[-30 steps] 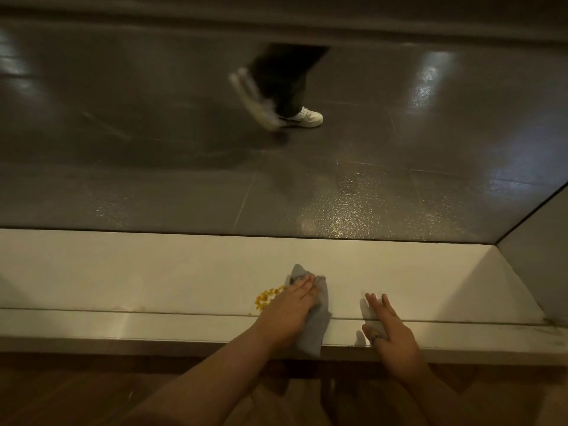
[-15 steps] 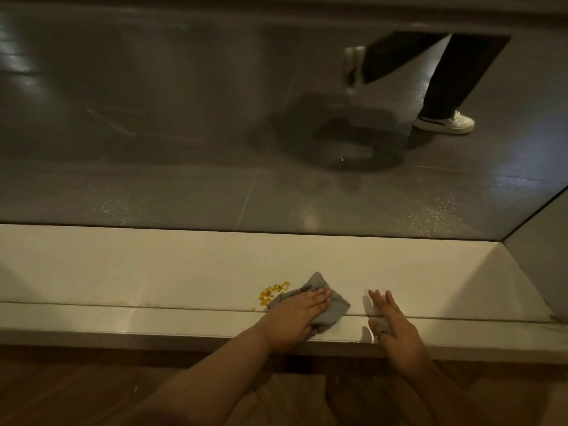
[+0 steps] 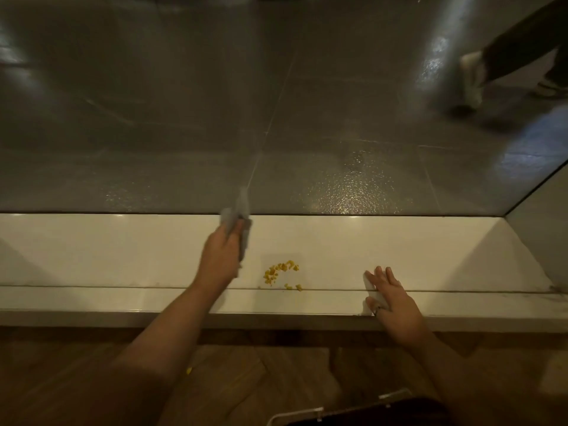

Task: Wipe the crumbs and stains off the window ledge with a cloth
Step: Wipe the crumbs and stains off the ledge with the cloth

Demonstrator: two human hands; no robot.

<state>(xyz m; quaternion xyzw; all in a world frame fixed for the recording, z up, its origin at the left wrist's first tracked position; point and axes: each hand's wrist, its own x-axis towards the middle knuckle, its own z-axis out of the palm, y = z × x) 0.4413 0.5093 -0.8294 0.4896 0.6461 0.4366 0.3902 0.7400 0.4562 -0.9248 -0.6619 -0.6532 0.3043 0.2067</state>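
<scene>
The white window ledge [image 3: 107, 256] runs across the view below the glass. A small pile of yellow crumbs [image 3: 281, 275] lies near its front seam. My left hand [image 3: 219, 256] is raised over the ledge, up and to the left of the crumbs, and grips a grey cloth [image 3: 238, 216] that hangs bunched and blurred near the glass. To the right of the crumbs, my right hand [image 3: 388, 299] rests flat on the ledge's front edge with its fingers spread and nothing in it.
The window glass [image 3: 276, 118] stands right behind the ledge; through it a person's legs and white shoes [image 3: 473, 78] cross a tiled floor. A side wall [image 3: 541, 229] closes the ledge at the right. Wooden floor [image 3: 246, 379] lies below, with one yellow crumb [image 3: 189, 370].
My left hand has lifted the cloth off the ledge and swung it up and left toward the glass, uncovering the crumbs. The right hand stays put. The person outside has walked right.
</scene>
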